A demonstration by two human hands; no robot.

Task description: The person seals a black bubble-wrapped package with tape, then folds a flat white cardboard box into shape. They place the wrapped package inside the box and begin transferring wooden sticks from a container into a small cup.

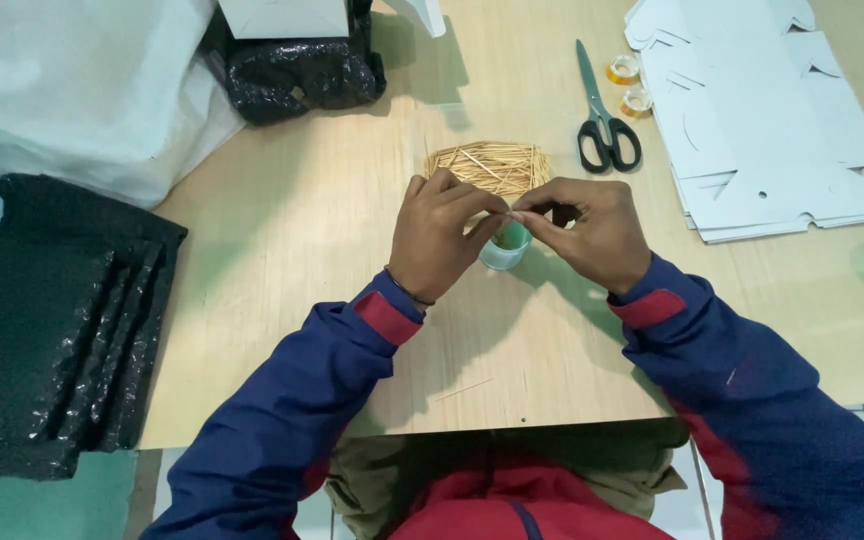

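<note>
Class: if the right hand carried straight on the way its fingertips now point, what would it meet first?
The right hand points leftward across the table, fingertips pinched over the small cup. Straight on, it would first meet the left hand, whose fingertips already sit against or very near it; whether they actually touch is unclear.

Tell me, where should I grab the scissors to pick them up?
Grab the scissors by the black loop handles, coming from the near side. They lie flat and closed on the table, handles toward the person and blades pointing away, so the rounded loops are the safest part.
</note>
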